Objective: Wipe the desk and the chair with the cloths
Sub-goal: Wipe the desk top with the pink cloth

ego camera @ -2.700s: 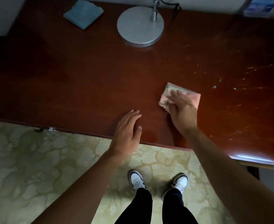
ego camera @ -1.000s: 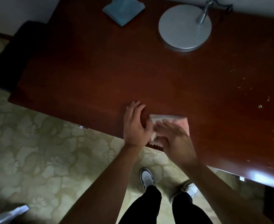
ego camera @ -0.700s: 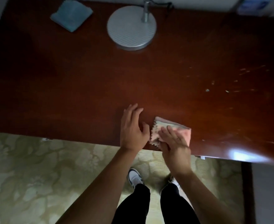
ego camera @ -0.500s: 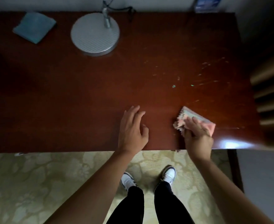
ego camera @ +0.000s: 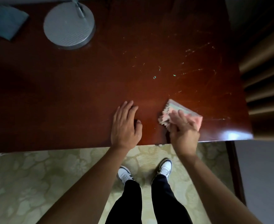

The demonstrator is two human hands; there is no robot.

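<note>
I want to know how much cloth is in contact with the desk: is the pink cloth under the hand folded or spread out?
Folded: the pink cloth shows stacked layered edges under the right hand pressing it on the desk.

A furnished room, likely home: wooden desk, lamp base, floral carpet.
</note>
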